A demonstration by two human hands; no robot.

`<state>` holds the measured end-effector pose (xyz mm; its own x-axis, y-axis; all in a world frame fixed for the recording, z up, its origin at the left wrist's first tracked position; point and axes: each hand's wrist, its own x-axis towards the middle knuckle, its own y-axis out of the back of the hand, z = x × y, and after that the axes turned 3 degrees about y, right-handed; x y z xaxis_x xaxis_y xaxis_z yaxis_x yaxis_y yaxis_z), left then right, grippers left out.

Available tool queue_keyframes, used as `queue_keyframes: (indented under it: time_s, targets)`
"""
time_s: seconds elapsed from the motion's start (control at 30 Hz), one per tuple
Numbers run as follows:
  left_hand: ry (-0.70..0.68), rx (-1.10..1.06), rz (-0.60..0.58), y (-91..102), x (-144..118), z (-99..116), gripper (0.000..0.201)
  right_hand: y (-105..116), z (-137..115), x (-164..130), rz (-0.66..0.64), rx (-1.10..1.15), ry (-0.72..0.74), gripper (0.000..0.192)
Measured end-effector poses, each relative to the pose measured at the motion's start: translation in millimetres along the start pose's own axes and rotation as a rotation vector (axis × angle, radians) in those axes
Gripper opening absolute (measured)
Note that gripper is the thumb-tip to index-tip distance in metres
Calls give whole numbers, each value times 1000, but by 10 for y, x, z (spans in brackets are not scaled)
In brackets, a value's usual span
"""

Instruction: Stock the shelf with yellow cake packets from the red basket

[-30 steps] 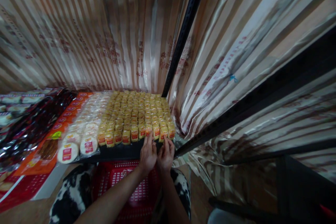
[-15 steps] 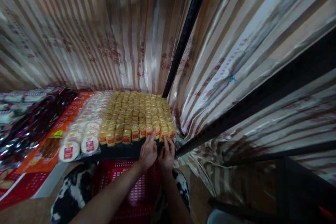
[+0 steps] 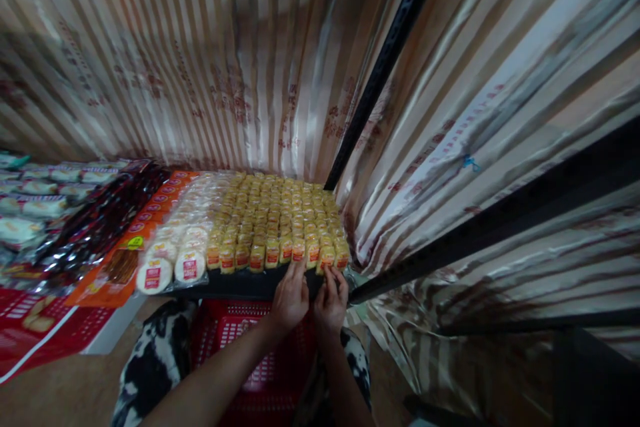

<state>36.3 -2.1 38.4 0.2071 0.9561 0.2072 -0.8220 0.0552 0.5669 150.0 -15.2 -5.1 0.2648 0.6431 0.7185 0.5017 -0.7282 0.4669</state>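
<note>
Rows of small yellow wrapped snack cakes (image 3: 280, 213) with red and orange labels stand on a black shelf (image 3: 227, 282). My left hand (image 3: 291, 297) is at the front edge, its fingers stretched forward against the lower front of a cake near the right end. Just right of it, my right hand (image 3: 331, 297) has its fingertips on the front of another cake. The right hand's fingers are a little bent and apart. Neither hand has lifted a cake, and the hands partly hide the shelf edge.
Left of the cakes lie round white packets (image 3: 190, 268), an orange bag (image 3: 103, 280) and dark glossy packets (image 3: 103, 213). A red basket (image 3: 235, 320) stands below, between my knees. A black post (image 3: 385, 60) and a slanting black bar (image 3: 450, 230) border the right side before a striped curtain (image 3: 260, 67).
The view has swung slightly left, so the shelf and goods appear farther right. Both hands stay at the front of the cakes, with small finger movements only.
</note>
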Motion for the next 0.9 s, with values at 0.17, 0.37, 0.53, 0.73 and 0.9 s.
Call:
queue_keyframes:
  time_s: [0.17, 0.37, 0.53, 0.73, 0.9]
  targets:
    - [27, 1, 207, 178, -271, -188, 30, -16, -236, 9, -87, 77, 10, 34]
    - [134, 100, 456, 469, -375, -496, 26, -274, -689, 32, -253, 251, -29, 35]
    - [82, 235, 552, 606, -338, -640, 25, -437, -998, 73, -287, 260, 58, 32]
    - [104, 320, 587, 800, -290, -778, 24, -577, -1069, 106, -266, 192, -1, 30]
    - [54, 322, 508, 958, -202, -887, 17, -690, -1047, 107, -334, 220, -76, 31]
